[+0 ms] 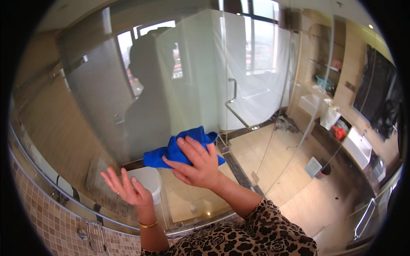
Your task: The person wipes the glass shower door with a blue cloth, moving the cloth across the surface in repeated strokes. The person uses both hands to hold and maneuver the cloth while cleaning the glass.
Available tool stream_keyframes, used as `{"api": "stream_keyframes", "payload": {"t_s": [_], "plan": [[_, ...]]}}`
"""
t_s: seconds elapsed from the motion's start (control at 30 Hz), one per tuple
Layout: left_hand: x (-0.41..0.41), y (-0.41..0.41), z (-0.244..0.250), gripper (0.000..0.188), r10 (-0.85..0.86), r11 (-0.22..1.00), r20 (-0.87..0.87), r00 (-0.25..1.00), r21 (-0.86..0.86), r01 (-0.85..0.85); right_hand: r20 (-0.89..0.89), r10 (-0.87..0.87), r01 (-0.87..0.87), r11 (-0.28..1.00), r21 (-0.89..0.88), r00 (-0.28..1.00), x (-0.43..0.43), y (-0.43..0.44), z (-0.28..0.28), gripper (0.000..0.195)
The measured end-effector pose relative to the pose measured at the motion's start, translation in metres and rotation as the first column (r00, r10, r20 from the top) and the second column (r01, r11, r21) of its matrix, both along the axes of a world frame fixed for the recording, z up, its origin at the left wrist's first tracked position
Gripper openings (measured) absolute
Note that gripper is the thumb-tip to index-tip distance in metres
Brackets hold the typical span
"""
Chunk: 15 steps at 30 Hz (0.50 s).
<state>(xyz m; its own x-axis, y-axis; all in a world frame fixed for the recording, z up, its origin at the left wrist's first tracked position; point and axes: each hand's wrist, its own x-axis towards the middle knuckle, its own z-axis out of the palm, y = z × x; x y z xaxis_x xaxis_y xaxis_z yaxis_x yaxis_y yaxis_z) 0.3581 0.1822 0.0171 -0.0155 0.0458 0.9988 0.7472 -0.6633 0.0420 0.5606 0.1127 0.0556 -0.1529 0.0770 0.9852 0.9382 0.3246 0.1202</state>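
Under the spread fingers of my right hand (200, 163) is a crumpled blue cloth (189, 144), held up in front of a clear glass panel (195, 105). Whether the cloth presses on the glass I cannot tell. My left hand (131, 190) is raised lower and to the left, palm turned up and fingers apart, with nothing in it. A dark reflection of a head and shoulders shows in the glass. Right of the cloth, a bent metal door handle (235, 110) is fixed to the glass.
Behind the glass stands a white toilet (147, 180) on beige floor tiles. To the right, a dark vanity counter (349, 156) carries a white washbasin (357, 145), a white bag (329, 116) and a red item (339, 132). A wire soap rack (96, 236) juts from the mosaic wall at lower left.
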Motion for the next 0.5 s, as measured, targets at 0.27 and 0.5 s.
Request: {"api": "stream_keyframes", "payload": {"t_s": [0.27,0.5], "plan": [[0.070,-0.044,-0.006,0.034,-0.102,0.992,-0.067,0.992,-0.074,0.097,0.013,-0.154,0.154,0.987,0.039,0.988,0.095,-0.023,-0.008,0.036],[0.148,-0.070,-0.016,0.033,-0.273,0.962,-0.229,0.934,-0.078,0.262,-0.045,-0.223,0.225,0.974,0.037,0.974,0.183,-0.051,-0.016,0.040]]}}
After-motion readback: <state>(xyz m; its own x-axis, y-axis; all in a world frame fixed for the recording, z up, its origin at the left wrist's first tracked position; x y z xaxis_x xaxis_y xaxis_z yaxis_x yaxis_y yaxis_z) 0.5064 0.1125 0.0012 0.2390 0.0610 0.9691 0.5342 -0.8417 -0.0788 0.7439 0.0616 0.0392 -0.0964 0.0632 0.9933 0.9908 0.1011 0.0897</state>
